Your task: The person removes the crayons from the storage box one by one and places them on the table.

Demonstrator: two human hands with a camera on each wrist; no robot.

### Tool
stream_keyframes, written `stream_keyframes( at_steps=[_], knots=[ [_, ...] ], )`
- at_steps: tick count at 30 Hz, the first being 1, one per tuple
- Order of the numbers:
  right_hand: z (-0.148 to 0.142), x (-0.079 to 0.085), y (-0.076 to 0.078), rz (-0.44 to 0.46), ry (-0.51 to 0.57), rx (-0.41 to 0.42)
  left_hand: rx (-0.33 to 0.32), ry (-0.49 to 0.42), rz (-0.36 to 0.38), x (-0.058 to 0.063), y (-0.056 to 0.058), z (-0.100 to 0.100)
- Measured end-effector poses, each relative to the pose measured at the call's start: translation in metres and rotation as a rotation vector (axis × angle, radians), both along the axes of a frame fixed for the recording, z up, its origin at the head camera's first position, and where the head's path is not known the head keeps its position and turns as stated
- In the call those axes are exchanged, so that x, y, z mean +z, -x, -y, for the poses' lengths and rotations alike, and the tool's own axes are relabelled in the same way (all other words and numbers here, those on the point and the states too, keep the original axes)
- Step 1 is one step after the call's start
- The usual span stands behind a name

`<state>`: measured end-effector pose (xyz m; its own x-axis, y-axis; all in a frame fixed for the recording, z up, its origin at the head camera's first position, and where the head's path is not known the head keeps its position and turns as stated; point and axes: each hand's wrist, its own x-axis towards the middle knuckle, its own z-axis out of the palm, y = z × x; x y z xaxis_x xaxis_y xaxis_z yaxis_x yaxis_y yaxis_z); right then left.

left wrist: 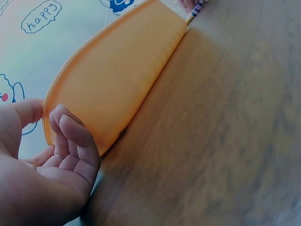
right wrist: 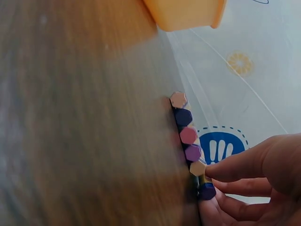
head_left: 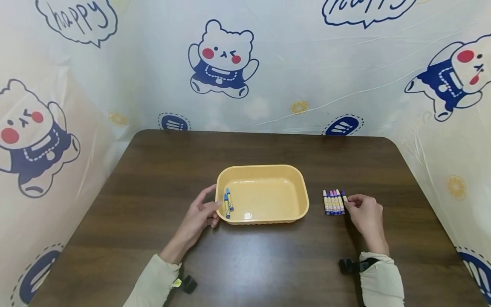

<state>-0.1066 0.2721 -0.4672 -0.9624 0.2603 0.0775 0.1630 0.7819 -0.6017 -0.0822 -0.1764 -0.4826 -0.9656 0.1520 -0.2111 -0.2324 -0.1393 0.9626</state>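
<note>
Your left hand (head_left: 197, 213) grips the tray (head_left: 264, 200) by its rim, two blue crayons (head_left: 226, 208) inside at that end; your right hand (head_left: 365, 213) pinches the dark crayon (right wrist: 207, 191) ending the row (head_left: 332, 202) on the counter (head_left: 245, 260). With a fingertip so close to the peach crayon (right wrist: 198, 168), a sideways pull could skew the row; tugging the rim might roll the blue pair. Only the right wrist view shows the hexagonal ends clearly; only the head view shows inside the tray.
</note>
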Motion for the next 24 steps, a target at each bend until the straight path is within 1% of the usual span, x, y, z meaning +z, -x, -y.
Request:
stream_keyframes(
  at_steps=[7,17,24],
  knots=[
    [0.0007,-0.0024,0.0020,-0.004,0.011,-0.007,-0.004,0.015,0.009,0.0010,0.0006,-0.0005],
    [0.0018,-0.0024,0.0016,-0.004,0.034,-0.008,0.000,0.005,0.026,0.0013,0.0006,0.0000],
    [0.0007,-0.0037,0.0006,-0.007,0.037,0.012,-0.002,0.013,0.023,0.0015,0.0010,0.0000]
  ],
)
